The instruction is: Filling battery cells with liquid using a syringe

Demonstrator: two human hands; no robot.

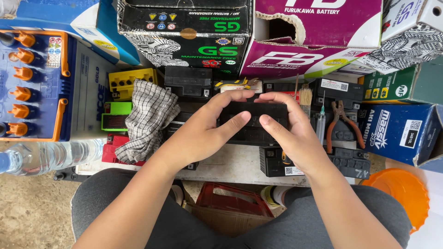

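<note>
A person seated at a cluttered workbench (230, 166) grips a small black battery (254, 121) with both hands, seen from the head camera. The left hand (203, 129) wraps the battery's left end, fingers over the top edge and thumb pressed on its near face; the right hand (288, 127) closes on the right end in the same way. The battery is a matte, ribbed plastic block held just above the pale bench top, at the centre of the clutter.

Close on the left lies a crumpled checked cloth (147, 120), soft woven cotton, draped over red, green and yellow battery cases (124, 83). Just right of the hands stand a paintbrush (305, 99) with pale bristles, a clear syringe (321, 124) and orange-handled pliers (341, 124), all resting on more black batteries (350, 161). Printed cardboard boxes (203, 41) wall in the far side. A large white and blue car battery (41, 83) with orange caps fills the left edge, a clear plastic bottle (50, 157) lying beside it. An orange plastic lid (401, 193) sits by the right knee.
</note>
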